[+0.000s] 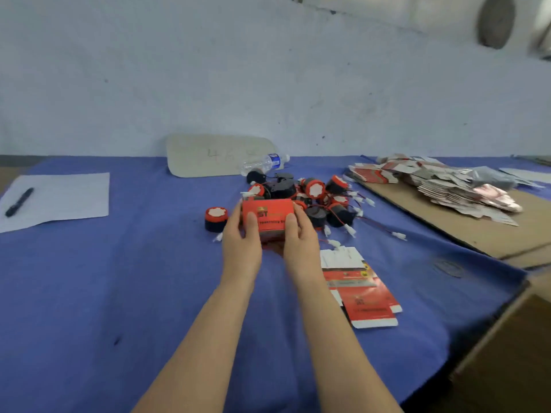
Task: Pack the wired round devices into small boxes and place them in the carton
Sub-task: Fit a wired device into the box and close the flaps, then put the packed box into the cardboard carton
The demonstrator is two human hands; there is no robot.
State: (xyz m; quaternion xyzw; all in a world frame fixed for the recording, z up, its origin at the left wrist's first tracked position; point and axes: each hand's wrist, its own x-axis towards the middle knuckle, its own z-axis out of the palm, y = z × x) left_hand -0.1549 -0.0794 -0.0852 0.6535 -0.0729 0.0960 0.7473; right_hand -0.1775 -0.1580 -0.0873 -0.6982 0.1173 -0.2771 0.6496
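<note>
While the box is up: we see the left hand (241, 234) and the right hand (299, 234) grasping the red small box (267, 213) by its two ends, thumbs on its front, low over the table (119, 278).
Box contents: we cannot tell whether a device is inside or the flaps are tucked.
Devices: pile (313, 195) just behind the box, wires tangled; lone device (216, 219) beside the left hand.
Risk, flap: if untucked, we judge the device or its wire could slip out in transit.
Risk, snag: a loose wire could catch and drag the pile.
Risk, crush: squeezing the ends could buckle thin card.
Carton: probably the brown carton (507, 338) at lower right, well apart.
</note>
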